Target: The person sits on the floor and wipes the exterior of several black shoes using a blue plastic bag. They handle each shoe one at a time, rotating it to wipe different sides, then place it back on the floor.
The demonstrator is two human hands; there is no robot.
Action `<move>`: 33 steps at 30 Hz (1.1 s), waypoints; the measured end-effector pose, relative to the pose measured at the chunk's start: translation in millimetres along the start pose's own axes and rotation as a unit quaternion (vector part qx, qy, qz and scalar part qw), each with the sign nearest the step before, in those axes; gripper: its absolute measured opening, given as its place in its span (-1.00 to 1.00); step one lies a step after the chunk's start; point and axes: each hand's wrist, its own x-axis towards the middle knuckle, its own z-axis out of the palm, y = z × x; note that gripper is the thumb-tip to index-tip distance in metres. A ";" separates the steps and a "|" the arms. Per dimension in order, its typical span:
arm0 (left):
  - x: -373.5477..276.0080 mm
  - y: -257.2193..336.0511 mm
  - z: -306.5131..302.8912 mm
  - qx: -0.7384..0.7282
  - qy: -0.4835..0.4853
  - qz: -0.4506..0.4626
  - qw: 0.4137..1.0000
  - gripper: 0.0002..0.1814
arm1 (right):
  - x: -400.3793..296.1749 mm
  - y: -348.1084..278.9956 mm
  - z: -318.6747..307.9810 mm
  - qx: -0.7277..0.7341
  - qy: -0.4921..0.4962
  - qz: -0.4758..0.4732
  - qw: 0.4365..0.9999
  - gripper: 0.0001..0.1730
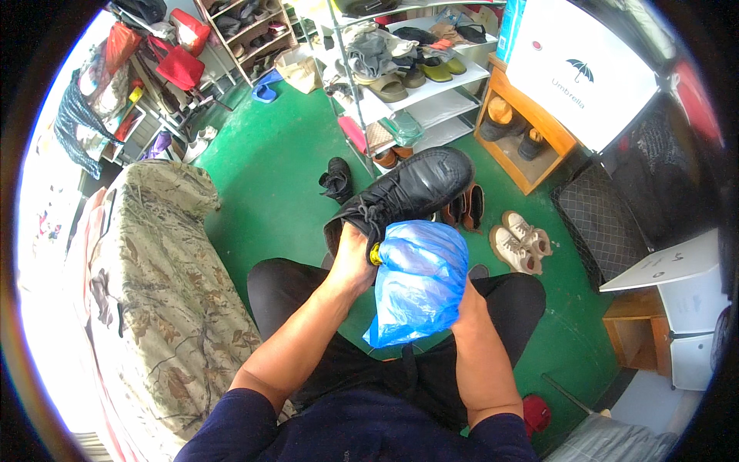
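A black lace-up leather ankle shoe (424, 176) is held up before me, its toe pointing away to the upper right. My left hand (355, 254) grips it at the ankle opening, with the fingers partly hidden inside. In front of my right hand (472, 303) is a thin blue plastic bag (421, 283), bunched and puffed out. The bag hides most of that hand's fingers, and it touches or nearly touches the shoe's collar. A small yellow piece (375, 254) shows between the shoe and the bag. Another black shoe (338, 179) stands on the green floor beyond.
Cream sneakers (519, 242) and brown shoes (472, 208) stand on the floor ahead. Behind them rises a metal rack (427, 92) with clothes and clogs. A wooden cubby (528, 164) holds dark boots. At left is a camouflage-covered piece (167, 289); white boxes (583, 63) stand at right.
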 end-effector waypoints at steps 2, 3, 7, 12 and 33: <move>-2.1 -3.9 -3.3 0.025 -0.005 0.027 0.999 -0.57 | 9.3 -4.7 -1.3 -0.022 0.005 -0.036 0.999 -0.56; -2.5 -5.2 0.0 0.035 -0.004 0.046 0.998 -0.57 | 11.3 -3.5 -1.0 -0.024 0.009 -0.038 0.999 -0.55; -4.1 -3.0 4.7 0.038 -0.018 0.044 0.998 -0.56 | 12.7 2.2 0.9 -0.041 0.020 -0.043 0.998 -0.53; 3.1 -9.7 -5.7 -0.136 -0.015 -0.052 0.989 -0.56 | 8.8 4.6 -3.5 -0.065 0.046 -0.051 0.996 -0.51; 8.7 -5.0 -18.7 -0.214 0.050 -0.096 0.971 -0.62 | 8.0 0.5 -13.8 -0.048 0.084 -0.028 0.995 -0.50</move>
